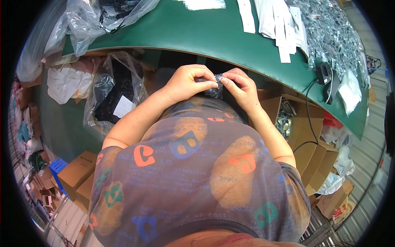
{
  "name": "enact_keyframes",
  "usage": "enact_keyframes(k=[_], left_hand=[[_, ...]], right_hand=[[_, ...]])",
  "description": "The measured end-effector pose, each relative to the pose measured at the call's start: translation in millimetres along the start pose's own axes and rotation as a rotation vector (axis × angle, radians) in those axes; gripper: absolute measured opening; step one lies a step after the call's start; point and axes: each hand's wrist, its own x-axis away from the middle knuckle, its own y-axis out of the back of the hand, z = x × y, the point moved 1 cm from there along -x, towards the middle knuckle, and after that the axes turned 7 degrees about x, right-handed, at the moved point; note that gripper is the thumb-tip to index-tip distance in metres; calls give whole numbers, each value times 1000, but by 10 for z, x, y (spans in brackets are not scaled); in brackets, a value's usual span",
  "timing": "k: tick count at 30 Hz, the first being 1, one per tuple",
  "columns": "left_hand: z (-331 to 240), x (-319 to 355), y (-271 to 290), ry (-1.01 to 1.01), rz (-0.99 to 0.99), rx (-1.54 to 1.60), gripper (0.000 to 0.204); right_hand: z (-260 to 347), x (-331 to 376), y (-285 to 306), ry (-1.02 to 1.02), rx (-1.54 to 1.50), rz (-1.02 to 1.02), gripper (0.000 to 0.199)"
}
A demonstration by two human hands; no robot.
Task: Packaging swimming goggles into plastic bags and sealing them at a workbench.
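Observation:
Both of my hands meet just off the near edge of the green table, close to my body. Between them hangs a small clear plastic bag with something dark inside that I cannot make out. My left hand pinches the bag's top edge from the left. From the right, the thumb and forefinger of my right hand pinch the same edge. The fingertips of the two hands almost touch.
The green table curves across ahead. On it lie white paper strips, a heap of small clear packets and a black corded device. An open carton stands at right; a bag of dark items sits at left.

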Motion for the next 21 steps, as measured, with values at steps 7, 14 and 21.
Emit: enact_keyframes(k=[7, 14, 21], left_hand=[[-2, -23, 39, -10, 21, -71, 15], [22, 57, 204, -106, 100, -213, 18], [133, 93, 183, -51, 79, -55, 15]], right_hand=[[46, 8, 12, 29, 68, -40, 14], [-44, 33, -57, 56, 17, -103, 14], [-145, 41, -127, 0, -207, -72, 16]])
